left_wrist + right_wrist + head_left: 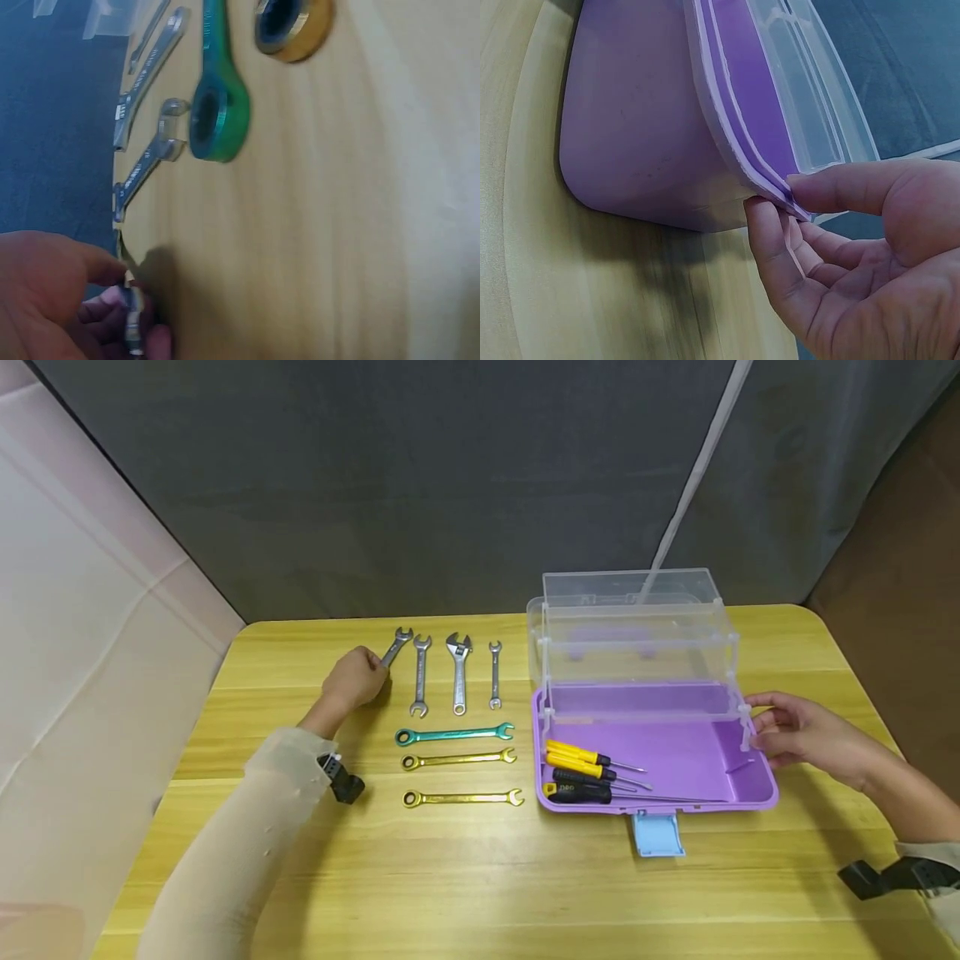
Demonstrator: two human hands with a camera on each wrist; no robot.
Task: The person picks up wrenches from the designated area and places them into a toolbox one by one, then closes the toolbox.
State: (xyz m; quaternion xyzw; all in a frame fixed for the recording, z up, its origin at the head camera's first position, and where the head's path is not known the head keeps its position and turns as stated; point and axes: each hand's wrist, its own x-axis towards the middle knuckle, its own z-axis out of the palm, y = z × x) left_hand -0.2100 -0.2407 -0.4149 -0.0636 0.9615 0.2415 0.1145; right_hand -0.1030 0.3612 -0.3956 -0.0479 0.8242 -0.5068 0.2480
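Thumb and fingers of the left hand made a pinching grip on one end of a small silver wrench. The right hand pinched the side rim of the purple box, thumb on top and fingers under.

Picking up the wrench looked like the step in hand. To do it well, the left hand would likely have to squeeze firmly, lift gently, and miss the next silver wrench, which lay near. The right hand seemed best used to stop the box from sliding, without tipping it.

Nearest the person, a blue latch hung off the front of the box. Yellow and black screwdrivers lay inside, on the left. Beside the box lay two gold wrenches, then a teal wrench behind them. Farther back, the held wrench was at the left end of the silver row, near the back of the table. It was shiny and gray, with a U-shaped mouth at its bare end. The hand hid the other end. It slanted up to the right, and whether it touched the table was hard to tell.
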